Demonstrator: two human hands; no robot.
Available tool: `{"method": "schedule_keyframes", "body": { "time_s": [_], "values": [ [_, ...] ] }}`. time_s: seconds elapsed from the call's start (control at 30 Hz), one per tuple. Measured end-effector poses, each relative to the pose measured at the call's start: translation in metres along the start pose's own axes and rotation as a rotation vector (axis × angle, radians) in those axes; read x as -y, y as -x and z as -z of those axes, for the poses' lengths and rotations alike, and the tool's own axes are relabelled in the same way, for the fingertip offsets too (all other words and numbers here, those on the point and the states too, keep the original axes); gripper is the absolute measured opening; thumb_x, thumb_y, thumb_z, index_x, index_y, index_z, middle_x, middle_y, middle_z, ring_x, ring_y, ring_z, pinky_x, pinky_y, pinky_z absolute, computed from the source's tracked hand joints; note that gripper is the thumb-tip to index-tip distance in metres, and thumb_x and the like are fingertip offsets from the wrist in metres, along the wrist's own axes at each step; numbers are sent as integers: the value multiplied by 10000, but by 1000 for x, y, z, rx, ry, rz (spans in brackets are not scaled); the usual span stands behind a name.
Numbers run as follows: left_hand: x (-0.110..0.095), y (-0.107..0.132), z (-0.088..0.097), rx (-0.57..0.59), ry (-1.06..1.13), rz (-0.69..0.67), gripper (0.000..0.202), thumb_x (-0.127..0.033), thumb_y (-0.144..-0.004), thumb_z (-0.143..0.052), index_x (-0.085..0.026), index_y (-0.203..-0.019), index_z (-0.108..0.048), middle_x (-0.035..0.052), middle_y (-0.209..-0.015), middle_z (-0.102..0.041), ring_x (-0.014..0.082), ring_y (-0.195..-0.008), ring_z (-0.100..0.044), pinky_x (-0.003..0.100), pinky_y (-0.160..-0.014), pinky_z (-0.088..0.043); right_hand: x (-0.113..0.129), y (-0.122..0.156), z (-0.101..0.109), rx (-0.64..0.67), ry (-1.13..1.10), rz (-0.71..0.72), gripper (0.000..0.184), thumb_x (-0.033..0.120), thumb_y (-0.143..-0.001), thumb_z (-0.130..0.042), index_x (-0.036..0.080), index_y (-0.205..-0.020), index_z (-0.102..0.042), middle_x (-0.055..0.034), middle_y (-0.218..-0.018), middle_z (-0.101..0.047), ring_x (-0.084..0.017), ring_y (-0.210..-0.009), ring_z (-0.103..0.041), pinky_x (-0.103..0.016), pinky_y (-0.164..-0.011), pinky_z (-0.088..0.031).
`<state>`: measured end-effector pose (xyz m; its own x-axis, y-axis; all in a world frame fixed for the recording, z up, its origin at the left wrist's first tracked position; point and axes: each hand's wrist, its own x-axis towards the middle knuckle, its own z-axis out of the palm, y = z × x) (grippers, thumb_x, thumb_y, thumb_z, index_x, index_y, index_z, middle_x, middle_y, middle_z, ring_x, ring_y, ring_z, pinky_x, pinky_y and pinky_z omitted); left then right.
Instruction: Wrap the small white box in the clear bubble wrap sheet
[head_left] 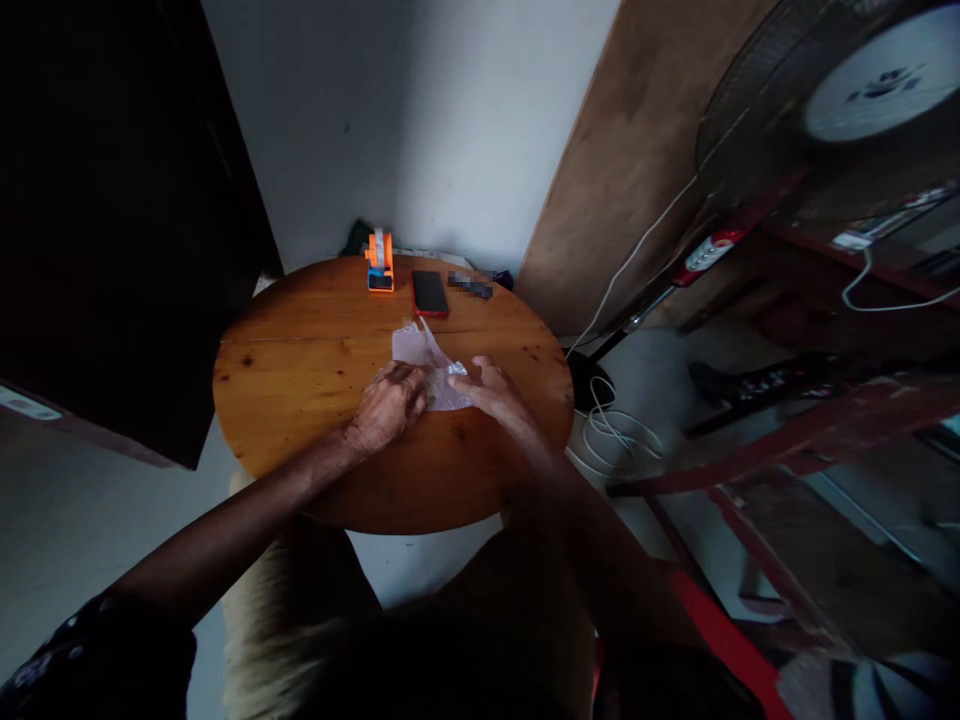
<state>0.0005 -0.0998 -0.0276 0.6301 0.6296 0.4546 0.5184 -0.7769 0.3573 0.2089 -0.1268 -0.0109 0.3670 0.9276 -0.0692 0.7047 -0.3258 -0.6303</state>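
A crumpled, translucent pale plastic sheet (411, 346), perhaps bubble wrap, lies on the round wooden table (300, 375). At its left side, my left hand (390, 403) is closed with curled fingers on the edge of the sheet. My right hand (491, 388) pinches the opposite side, where a bright, shiny fold shows by the thumb. One corner of the sheet sticks up between the hands. Whether anything lies inside the folds cannot be made out.
Behind the sheet are a dark-screened phone (430, 293) with a red edge, an orange tape dispenser (380, 262) and a blurred dark item (471, 285). A standing fan (825, 110) and a coiled white cable (611, 430) are to the right. A dark cabinet (112, 220) stands left.
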Motion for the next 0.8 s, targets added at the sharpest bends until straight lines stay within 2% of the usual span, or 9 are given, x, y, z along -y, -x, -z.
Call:
{"method": "schedule_keyframes", "body": {
  "time_s": [0.07, 0.17, 0.27, 0.33, 0.4, 0.5, 0.6, 0.8],
  "values": [
    [-3, -1, 4, 30, -24, 11, 436, -122, -880, -498, -181, -1296, -613, 116, -1229, -672, 265, -1130, -574, 414, -989, -449, 0, -3, -6, 14, 0, -18, 642, 423, -762, -736, 178, -1320, -536, -139, -1203, -683, -267, -1081, -665, -335, -878, -505],
    [-7, -3, 10, 74, -78, 17, 419, -135, -874, -513, -219, -1260, -652, 100, -1251, -678, 292, -1142, -559, 459, -975, -420, 1, -5, -13, 39, -7, 4, 527, 309, -772, -697, 171, -1265, -571, -88, -1064, -723, -201, -927, -681, -267, -758, -495],
    [-9, -5, 13, 97, -120, 5, 351, -160, -881, -525, -234, -1175, -703, 96, -1228, -691, 296, -1126, -558, 462, -961, -404, 2, -4, -14, 58, -18, 52, 241, 263, -766, -652, 174, -989, -669, -18, -843, -711, -148, -726, -633, -223, -617, -432],
    [-9, -7, 14, 109, -133, -3, 303, -178, -890, -530, -237, -1114, -726, 94, -1187, -705, 292, -1102, -561, 453, -947, -404, 3, -2, -12, 51, -12, 65, 99, 266, -761, -622, 180, -798, -655, 18, -693, -646, -127, -625, -569, -218, -554, -373],
    [-8, -10, 15, 129, -124, -23, 272, -182, -896, -529, -232, -1063, -738, 89, -1129, -719, 285, -1082, -565, 438, -943, -411, 4, 0, -11, 22, -17, 78, 102, 264, -750, -594, 190, -681, -604, 41, -597, -563, -114, -571, -507, -221, -522, -328],
    [-6, -14, 17, 155, -71, -65, 250, -168, -904, -517, -209, -986, -749, 98, -1038, -727, 263, -1044, -582, 407, -951, -429, 6, 4, -11, -26, -70, 114, 129, 270, -728, -570, 198, -622, -554, 58, -547, -483, -107, -550, -458, -222, -508, -299],
    [-3, -16, 19, 166, -17, -93, 250, -162, -907, -517, -198, -974, -756, 101, -982, -727, 244, -994, -606, 391, -951, -446, 12, 6, -15, -44, -163, 156, 139, 296, -720, -575, 195, -624, -564, 58, -549, -490, -111, -564, -466, -221, -514, -311],
    [6, -15, 14, 150, 129, -93, 293, -145, -896, -523, -237, -1050, -755, 75, -1064, -730, 228, -1014, -633, 387, -969, -450, 30, 10, -20, 8, -359, 155, 113, 278, -739, -596, 185, -675, -607, 50, -563, -543, -104, -535, -502, -200, -484, -359]
  ]
}}
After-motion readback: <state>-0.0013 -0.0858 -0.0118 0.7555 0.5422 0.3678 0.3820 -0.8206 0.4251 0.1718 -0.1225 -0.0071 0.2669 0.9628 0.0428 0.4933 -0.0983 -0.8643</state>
